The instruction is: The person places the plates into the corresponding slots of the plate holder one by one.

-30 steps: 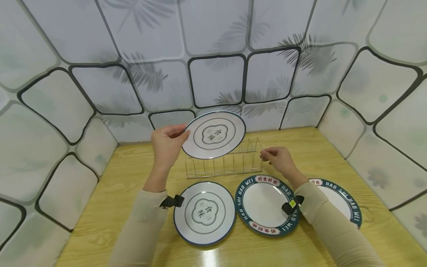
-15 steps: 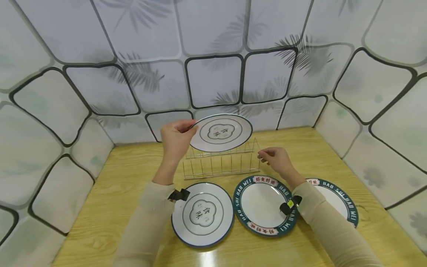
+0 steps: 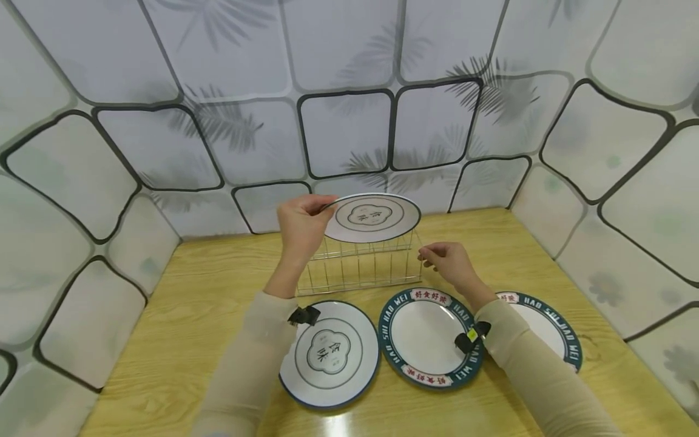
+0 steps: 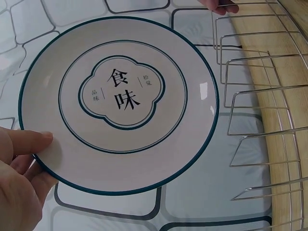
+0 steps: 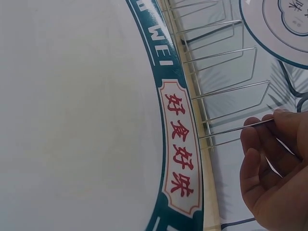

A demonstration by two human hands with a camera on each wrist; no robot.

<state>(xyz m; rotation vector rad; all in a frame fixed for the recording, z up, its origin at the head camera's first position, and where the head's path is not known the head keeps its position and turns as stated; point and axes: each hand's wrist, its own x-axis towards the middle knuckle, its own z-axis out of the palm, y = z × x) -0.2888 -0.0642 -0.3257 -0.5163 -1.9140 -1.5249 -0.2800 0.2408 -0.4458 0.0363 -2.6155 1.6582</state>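
Observation:
My left hand [image 3: 303, 230] pinches a white plate [image 3: 374, 218] with a dark rim by its left edge, thumb on the upper face. Dark characters inside a scalloped outline mark the plate's centre. It hangs tilted above a wire dish rack [image 3: 360, 284], hiding part of the rack's top in the head view. In the left wrist view, the rack's upright wires [image 4: 269, 134] stand apart from the plate's edge. My right hand [image 3: 452, 266] pinches the end wire at the rack's right side between thumb and fingers, as the right wrist view shows.
A matching white plate [image 3: 327, 379] lies on the wooden table [image 3: 218, 279] before the rack. Beside it lies a green-rimmed plate [image 3: 426, 337]; another green-rimmed plate [image 3: 546, 331] is partly covered by the right sleeve [image 3: 524, 358]. A patterned wall [image 3: 344, 133] closes off the back.
The left hand has carried its plate to the right, over the rack, and tipped it flatter to the head view. The right hand keeps its grip on the rack's end.

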